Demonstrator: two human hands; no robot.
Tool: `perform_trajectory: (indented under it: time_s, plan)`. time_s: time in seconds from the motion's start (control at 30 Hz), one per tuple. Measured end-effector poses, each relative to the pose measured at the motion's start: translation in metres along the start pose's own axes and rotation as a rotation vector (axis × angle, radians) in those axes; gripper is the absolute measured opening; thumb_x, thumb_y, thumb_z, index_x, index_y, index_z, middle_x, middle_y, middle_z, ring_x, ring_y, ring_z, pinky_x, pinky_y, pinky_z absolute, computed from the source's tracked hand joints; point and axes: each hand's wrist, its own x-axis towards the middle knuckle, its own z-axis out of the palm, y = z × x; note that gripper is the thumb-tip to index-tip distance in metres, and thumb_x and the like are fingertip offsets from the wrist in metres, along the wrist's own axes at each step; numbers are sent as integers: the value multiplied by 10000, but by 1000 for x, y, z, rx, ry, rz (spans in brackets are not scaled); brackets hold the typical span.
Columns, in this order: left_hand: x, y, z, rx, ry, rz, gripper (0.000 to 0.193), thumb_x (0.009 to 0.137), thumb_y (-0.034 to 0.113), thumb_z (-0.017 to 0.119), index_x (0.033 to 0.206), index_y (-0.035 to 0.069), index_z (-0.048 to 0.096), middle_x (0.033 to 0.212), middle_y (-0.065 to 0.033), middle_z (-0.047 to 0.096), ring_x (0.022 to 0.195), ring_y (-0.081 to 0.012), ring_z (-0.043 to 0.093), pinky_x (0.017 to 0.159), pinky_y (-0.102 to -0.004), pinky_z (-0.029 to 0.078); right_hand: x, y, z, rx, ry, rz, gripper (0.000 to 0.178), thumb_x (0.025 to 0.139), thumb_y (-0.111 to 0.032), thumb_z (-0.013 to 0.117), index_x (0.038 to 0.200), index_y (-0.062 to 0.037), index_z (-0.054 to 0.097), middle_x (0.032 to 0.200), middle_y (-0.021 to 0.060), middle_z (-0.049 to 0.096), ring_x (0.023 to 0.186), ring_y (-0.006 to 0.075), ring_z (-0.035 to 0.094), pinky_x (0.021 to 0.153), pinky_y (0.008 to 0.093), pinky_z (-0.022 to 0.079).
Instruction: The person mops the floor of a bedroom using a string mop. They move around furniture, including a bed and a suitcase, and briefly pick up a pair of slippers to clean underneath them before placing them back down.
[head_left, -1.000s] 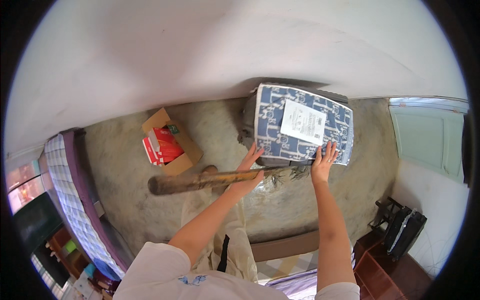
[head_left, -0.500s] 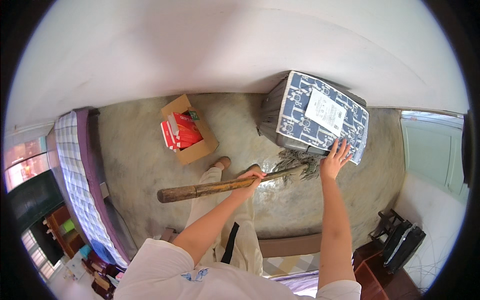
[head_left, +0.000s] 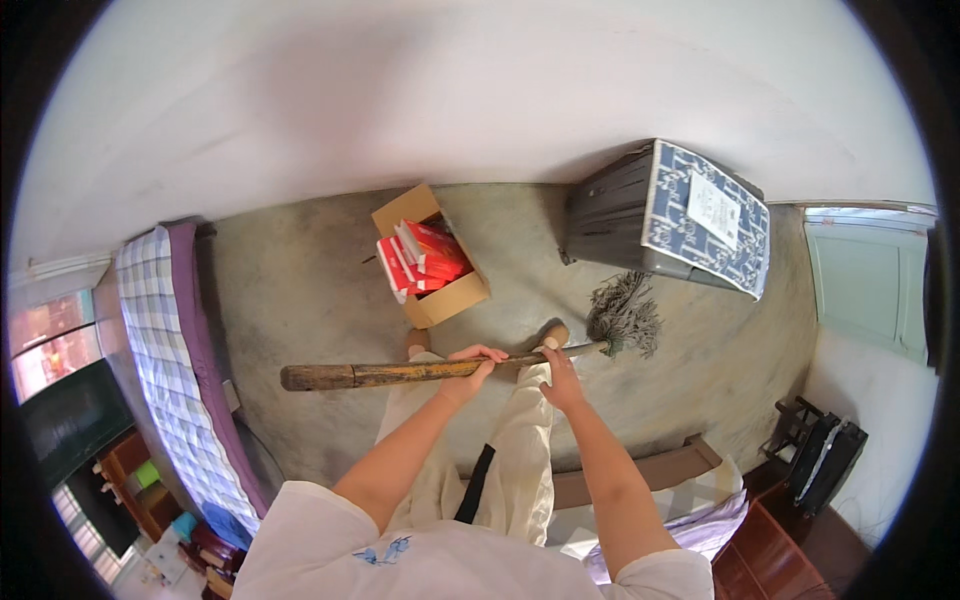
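Observation:
A string mop (head_left: 400,374) with a worn wooden handle lies across in front of me, its thick end to the left. My left hand (head_left: 474,370) is closed around the middle of the handle. Farther right along the same handle, toward the strings, my right hand (head_left: 562,380) grips it. The grey mop head (head_left: 625,312) rests on the floor beyond my right foot. Behind it stands a dark grey bin-like container (head_left: 606,215), topped by a blue-and-white patterned mat (head_left: 680,225) with a white label.
An open cardboard box (head_left: 460,300) holding red-and-white packages stands ahead of my feet, near the wall. A bed with a checked cover (head_left: 165,310) is at the left. A brown-edged bed (head_left: 640,476) lies behind me, and a pale green door (head_left: 865,280) is at the right.
My right hand has left the patterned mat and come down onto the mop handle. The handle has shifted left, and the mop strings now spread in front of the container. The view has shifted.

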Motion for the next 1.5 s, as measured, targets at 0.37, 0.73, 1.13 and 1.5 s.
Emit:
perform_trajectory:
  time_s: [0.37, 0.73, 1.13, 1.5]
  plan:
    - [-42, -43, -202, -124, 217, -440, 141, 885, 168, 514, 920, 74, 613, 1046, -55, 678, 996, -159, 606, 875, -393, 479, 37, -106, 186, 171, -303, 275, 648, 738, -150, 649, 1330, -70, 396, 1298, 196, 501, 1191, 370, 478, 989, 435, 403]
    - [131, -124, -250, 358, 639, 43, 323, 811, 211, 604, 1113, 98, 621, 1012, -38, 620, 922, -157, 570, 735, -312, 460, 241, -33, 156, 1, 287, 230, 772, 799, -185, 673, 1445, -89, 261, 1292, 212, 497, 1132, 370, 528, 916, 451, 461]
    - [151, -129, -231, -255, 573, -251, 190, 807, 140, 566, 954, 62, 658, 1170, -73, 573, 876, -147, 543, 711, -319, 474, 252, 29, 146, -228, -72, 196, 533, 872, -53, 427, 1328, -323, 485, 957, 119, 666, 859, 309, 656, 727, 425, 521]
    - [111, -125, -106, -487, 192, -284, 54, 836, 17, 466, 818, 56, 499, 1387, -172, 467, 1296, -306, 435, 926, -464, 417, 152, 150, 61, -497, -79, 246, 486, 839, -51, 480, 1254, -293, 551, 981, 38, 638, 821, 278, 665, 647, 393, 541]
